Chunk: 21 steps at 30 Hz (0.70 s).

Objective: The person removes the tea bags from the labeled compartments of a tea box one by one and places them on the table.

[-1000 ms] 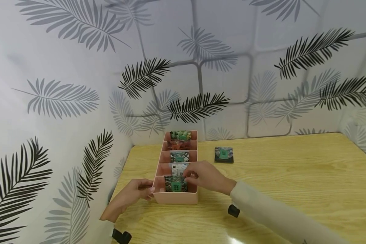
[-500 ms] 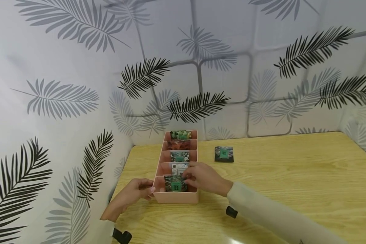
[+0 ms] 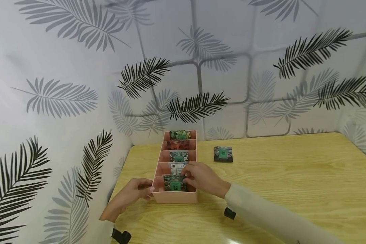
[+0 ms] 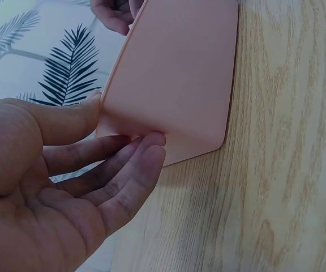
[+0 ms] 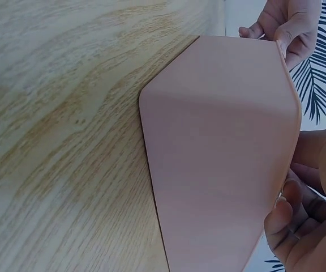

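A long pink divided organizer box [image 3: 175, 197] stands on the table, with packets upright in its compartments. My left hand [image 3: 132, 191] grips its near left corner; in the left wrist view the thumb lies at the rim and the curled fingers [image 4: 132, 175] touch the outer wall. Over the right rim reaches my right hand [image 3: 205, 179], its thumb and fingers pinching the right edge of a dark patterned sachet with a green label [image 3: 175, 183] in the nearest compartment. The right wrist view shows that hand [image 5: 316, 204] at the rim, the sachet hidden behind the wall.
Behind the front sachet are a white packet [image 3: 176, 168], a dark floral one [image 3: 179, 156], a reddish one [image 3: 178, 145] and a green one [image 3: 180, 135]. Another sachet [image 3: 223, 154] lies on the wooden table [image 3: 277, 169] right of the box. A leaf-patterned wall [image 3: 225, 81] borders the table.
My right hand has shifted very slightly left and its forearm has moved a little toward the box. The left hand, box and packets stay in place.
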Motion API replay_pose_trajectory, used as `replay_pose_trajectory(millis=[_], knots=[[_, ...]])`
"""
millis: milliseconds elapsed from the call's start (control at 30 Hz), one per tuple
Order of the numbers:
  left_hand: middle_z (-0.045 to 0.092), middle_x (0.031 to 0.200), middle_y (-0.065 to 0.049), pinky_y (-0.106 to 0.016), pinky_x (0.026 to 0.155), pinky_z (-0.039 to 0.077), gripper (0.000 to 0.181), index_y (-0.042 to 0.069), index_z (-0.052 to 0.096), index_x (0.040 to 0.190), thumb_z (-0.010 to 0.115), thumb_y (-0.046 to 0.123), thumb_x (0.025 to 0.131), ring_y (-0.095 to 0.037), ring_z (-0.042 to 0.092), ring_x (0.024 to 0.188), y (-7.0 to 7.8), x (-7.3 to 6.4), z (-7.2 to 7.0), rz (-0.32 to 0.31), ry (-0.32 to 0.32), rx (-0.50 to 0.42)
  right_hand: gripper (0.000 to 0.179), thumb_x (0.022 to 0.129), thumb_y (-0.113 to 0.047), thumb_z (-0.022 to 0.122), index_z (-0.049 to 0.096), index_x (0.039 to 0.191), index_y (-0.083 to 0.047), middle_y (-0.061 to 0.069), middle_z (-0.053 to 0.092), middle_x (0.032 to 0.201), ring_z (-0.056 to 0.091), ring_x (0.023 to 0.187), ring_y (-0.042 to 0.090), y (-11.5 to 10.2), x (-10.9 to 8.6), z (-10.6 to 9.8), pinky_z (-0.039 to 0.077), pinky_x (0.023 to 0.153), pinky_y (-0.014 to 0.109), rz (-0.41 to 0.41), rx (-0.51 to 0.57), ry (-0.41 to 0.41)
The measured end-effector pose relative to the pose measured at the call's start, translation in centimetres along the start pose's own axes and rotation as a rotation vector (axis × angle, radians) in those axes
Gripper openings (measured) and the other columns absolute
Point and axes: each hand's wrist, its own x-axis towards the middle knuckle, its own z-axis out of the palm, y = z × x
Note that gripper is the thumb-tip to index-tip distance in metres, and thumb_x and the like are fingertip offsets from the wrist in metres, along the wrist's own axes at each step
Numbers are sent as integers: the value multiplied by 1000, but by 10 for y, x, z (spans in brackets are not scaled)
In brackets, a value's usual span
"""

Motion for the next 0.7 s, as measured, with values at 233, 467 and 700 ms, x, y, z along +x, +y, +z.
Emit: replay_pose_trajectory(millis=[233, 467, 700], knots=[[58, 118, -28, -54, 87, 50, 52, -11, 44, 135, 57, 22, 97, -40, 61, 101, -1, 2, -1, 2, -10, -2, 9, 84, -26, 75, 71, 90, -21, -9, 57, 86, 52, 74, 3, -2, -1, 0, 50, 66, 22, -5, -30, -10], [57, 118, -29, -53, 88, 50, 52, -11, 45, 135, 58, 22, 97, -40, 60, 101, -2, 2, -2, -6, -9, -10, 11, 84, -29, 75, 66, 81, -24, -15, 57, 77, 49, 64, -2, -5, 0, -1, 45, 58, 18, 1, 59, -44], [58, 117, -28, -53, 87, 50, 48, -10, 48, 132, 58, 21, 97, -38, 62, 100, -3, 2, -2, 0, 5, -3, 7, 87, -28, 71, 75, 90, -23, -14, 67, 83, 56, 67, -6, -8, 1, -1, 51, 64, 18, -40, 104, -100]])
